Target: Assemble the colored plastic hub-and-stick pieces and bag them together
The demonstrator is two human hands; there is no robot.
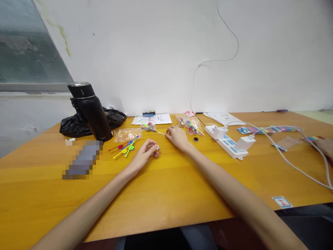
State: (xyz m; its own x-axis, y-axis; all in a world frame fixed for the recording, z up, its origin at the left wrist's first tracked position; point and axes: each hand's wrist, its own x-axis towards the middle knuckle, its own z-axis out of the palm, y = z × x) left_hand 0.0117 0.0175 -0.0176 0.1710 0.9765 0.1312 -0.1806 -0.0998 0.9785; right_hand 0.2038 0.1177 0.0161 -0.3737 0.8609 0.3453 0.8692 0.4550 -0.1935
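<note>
My left hand [147, 151] rests on the orange table [166, 194] with its fingers curled in; whether it holds anything is hidden. Just left of it lies a small pile of coloured plastic sticks [125, 147] in red, yellow, green and blue. My right hand [177, 136] lies farther back, fingers pinched on a thin white stick [162, 133] that points left. An empty clear plastic bag [126, 134] lies behind the sticks. Two more small bags of coloured pieces [148, 125] [189, 124] lie near the right hand.
A black flask [90, 110] stands at the back left in front of a black bag [78, 125]. A white power strip [227, 140] with chargers and white cables lies on the right. A small black ring [196, 139] lies by my right wrist. Another person's hand [325, 146] shows at the right edge.
</note>
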